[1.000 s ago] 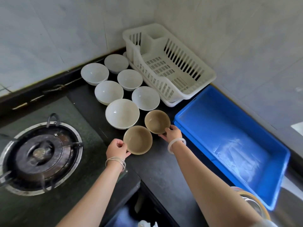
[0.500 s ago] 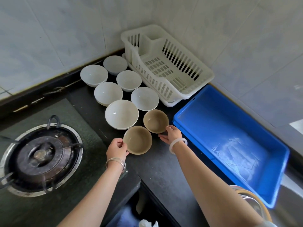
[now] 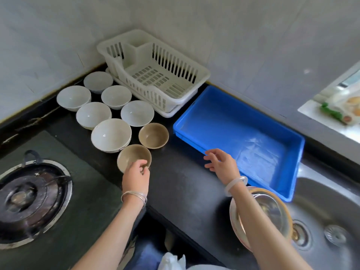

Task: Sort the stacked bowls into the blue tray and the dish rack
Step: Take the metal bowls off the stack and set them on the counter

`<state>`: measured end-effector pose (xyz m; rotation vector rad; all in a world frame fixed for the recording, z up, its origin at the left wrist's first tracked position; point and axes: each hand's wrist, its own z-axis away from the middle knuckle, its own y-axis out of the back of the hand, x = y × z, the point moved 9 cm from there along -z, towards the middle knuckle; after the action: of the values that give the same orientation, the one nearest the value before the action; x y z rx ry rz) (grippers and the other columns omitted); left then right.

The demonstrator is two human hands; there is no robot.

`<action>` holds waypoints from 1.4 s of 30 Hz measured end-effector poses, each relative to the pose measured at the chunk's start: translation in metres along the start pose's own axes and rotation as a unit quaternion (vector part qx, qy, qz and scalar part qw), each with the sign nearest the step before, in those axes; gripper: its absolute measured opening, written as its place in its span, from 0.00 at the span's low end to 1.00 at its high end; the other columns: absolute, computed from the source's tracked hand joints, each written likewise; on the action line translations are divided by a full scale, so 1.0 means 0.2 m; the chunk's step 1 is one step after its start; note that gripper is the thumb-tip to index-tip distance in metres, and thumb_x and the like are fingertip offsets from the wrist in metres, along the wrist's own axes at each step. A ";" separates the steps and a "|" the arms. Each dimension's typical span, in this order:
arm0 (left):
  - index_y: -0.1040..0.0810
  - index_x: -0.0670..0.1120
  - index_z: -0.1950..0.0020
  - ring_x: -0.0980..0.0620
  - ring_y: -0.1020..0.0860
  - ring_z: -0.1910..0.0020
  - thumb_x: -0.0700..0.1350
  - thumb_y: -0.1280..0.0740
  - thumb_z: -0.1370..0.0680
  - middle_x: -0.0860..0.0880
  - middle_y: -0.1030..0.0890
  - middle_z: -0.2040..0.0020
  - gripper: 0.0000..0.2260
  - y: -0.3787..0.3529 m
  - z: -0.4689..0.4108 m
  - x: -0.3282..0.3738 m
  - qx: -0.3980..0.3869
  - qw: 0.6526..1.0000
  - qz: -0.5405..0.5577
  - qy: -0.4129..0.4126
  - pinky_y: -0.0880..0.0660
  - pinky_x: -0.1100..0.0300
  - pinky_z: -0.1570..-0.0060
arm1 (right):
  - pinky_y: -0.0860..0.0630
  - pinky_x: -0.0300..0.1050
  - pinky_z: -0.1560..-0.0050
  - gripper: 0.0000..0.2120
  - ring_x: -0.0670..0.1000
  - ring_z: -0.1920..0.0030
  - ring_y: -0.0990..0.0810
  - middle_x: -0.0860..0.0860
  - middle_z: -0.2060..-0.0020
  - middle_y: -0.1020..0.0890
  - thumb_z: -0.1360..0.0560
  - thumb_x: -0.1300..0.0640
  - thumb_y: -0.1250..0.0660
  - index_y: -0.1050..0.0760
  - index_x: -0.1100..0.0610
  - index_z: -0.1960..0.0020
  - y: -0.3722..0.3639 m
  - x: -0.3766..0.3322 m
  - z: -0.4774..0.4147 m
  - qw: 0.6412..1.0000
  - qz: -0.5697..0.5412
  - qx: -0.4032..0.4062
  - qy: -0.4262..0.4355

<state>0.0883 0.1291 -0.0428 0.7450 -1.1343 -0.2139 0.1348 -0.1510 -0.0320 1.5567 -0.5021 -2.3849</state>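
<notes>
Two tan bowls stand on the black counter. My left hand grips the near rim of the closer tan bowl, fingers curled over its edge. The other tan bowl sits just behind it, untouched. My right hand hovers with spread fingers and holds nothing, by the near left edge of the blue tray. The tray has nothing in it. Several white bowls stand in two rows behind the tan ones. Nothing lies in the white dish rack in the corner.
A gas burner takes up the left of the counter. A steel sink lies at the right, with a stack of metal bowls on its edge under my right forearm. Tiled walls close the back and right.
My right hand has let go of the farther tan bowl and moved right to the tray's edge. My left hand has shifted from the closer bowl's side to its near rim.
</notes>
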 end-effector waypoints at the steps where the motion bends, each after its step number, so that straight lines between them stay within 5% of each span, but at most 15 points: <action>1: 0.22 0.44 0.45 0.49 0.22 0.51 0.38 0.38 0.24 0.45 0.20 0.46 0.09 -0.09 0.05 0.06 -0.034 0.999 0.013 -0.013 0.29 0.60 0.53 | 0.24 0.37 0.62 0.10 0.47 0.65 0.19 0.49 0.58 0.18 0.22 0.59 0.41 0.24 0.48 0.57 0.09 0.04 0.05 1.000 0.000 0.018 0.001; 6: 0.22 0.48 0.46 0.58 0.24 0.55 0.42 0.37 0.23 0.51 0.21 0.46 0.08 -0.54 0.39 0.32 -0.182 0.979 -0.002 -0.096 0.30 0.71 0.58 | 0.25 0.48 0.55 0.06 0.54 0.59 0.17 0.55 0.58 0.16 0.24 0.59 0.37 0.21 0.52 0.55 0.54 0.30 0.30 0.985 0.107 0.135 -0.022; 9: 0.22 0.49 0.43 0.59 0.25 0.55 0.44 0.36 0.23 0.52 0.22 0.45 0.09 -0.77 0.61 0.47 -0.249 0.956 -0.018 -0.152 0.30 0.69 0.54 | 0.27 0.48 0.53 0.07 0.59 0.53 0.19 0.57 0.54 0.16 0.25 0.60 0.35 0.20 0.57 0.50 0.78 0.46 0.44 0.954 0.219 0.199 -0.045; 15: 0.24 0.47 0.37 0.55 0.26 0.51 0.44 0.36 0.23 0.50 0.23 0.46 0.14 -1.01 0.85 0.63 -0.309 0.925 -0.052 -0.215 0.31 0.68 0.50 | 0.30 0.46 0.51 0.13 0.60 0.48 0.22 0.58 0.50 0.20 0.25 0.58 0.35 0.23 0.55 0.41 0.86 0.69 0.55 0.939 0.305 0.143 -0.069; 19: 0.26 0.48 0.35 0.48 0.27 0.40 0.42 0.37 0.23 0.48 0.24 0.40 0.16 -1.05 0.88 0.63 -0.305 0.919 -0.099 -0.228 0.28 0.56 0.39 | 0.32 0.45 0.56 0.10 0.58 0.50 0.23 0.57 0.52 0.20 0.25 0.56 0.36 0.23 0.56 0.46 0.87 0.72 0.55 0.941 0.281 0.173 -0.074; 26: 0.25 0.48 0.37 0.48 0.25 0.42 0.42 0.39 0.22 0.47 0.21 0.43 0.14 -1.05 0.88 0.64 -0.297 0.925 -0.096 -0.218 0.26 0.55 0.41 | 0.34 0.45 0.64 0.04 0.60 0.59 0.22 0.57 0.60 0.18 0.27 0.57 0.34 0.27 0.57 0.56 0.95 0.75 0.56 0.948 0.223 0.210 -0.087; 30: 0.24 0.46 0.38 0.51 0.22 0.46 0.41 0.40 0.22 0.47 0.20 0.45 0.13 -1.06 0.86 0.64 -0.294 0.935 -0.069 -0.184 0.27 0.63 0.48 | 0.32 0.45 0.61 0.04 0.61 0.57 0.21 0.58 0.60 0.18 0.26 0.58 0.34 0.28 0.58 0.57 0.98 0.78 0.58 0.960 0.161 0.205 -0.102; 42: 0.25 0.46 0.55 0.52 0.23 0.59 0.43 0.35 0.24 0.50 0.22 0.58 0.01 -1.11 0.87 0.72 -0.292 0.925 -0.133 -0.203 0.27 0.62 0.60 | 0.21 0.60 0.55 0.08 0.62 0.62 0.18 0.58 0.62 0.17 0.27 0.60 0.33 0.31 0.54 0.62 1.13 0.84 0.69 0.958 0.051 0.244 -0.140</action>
<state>0.0444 -0.1843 -0.0404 0.3172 -1.2650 -0.9296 -0.0541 -0.4022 -0.0274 1.3105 -1.2823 -2.5345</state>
